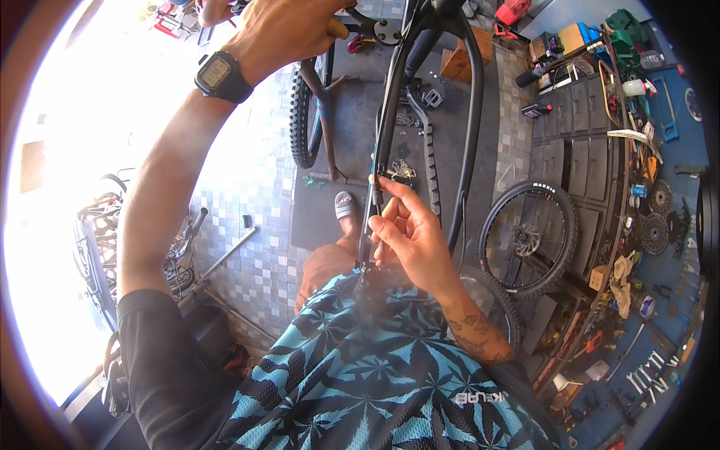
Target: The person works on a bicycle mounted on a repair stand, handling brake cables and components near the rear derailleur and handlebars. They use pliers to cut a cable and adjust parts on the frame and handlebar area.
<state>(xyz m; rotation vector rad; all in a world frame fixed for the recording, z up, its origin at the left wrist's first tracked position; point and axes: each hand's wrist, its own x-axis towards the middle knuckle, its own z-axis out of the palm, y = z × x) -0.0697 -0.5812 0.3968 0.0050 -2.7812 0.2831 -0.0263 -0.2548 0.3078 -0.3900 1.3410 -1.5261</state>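
Note:
My left hand [289, 34], with a black watch on the wrist, is raised at the top edge. It is closed around the yellow handle of cable cutters [384, 31], whose dark pivoted head lies against the black bicycle frame [475, 97]. Lower down, my right hand [411, 234] is beside one of the frame's tubes. Its thumb and fingers pinch a thin cable [377, 212] running along that tube, and the index finger reaches up against a dark fitting. The cable's far end cannot be made out, and some of my left fingers are cut off by the picture's edge.
A bicycle wheel [528, 238] leans against dark drawers [570, 112] on the right. Beyond it, a blue workbench [634, 360] holds wrenches, cogs and other tools. Loose bike parts and a pedal [432, 98] lie on the dark mat [311, 225]. Bicycles [105, 240] stand at the left.

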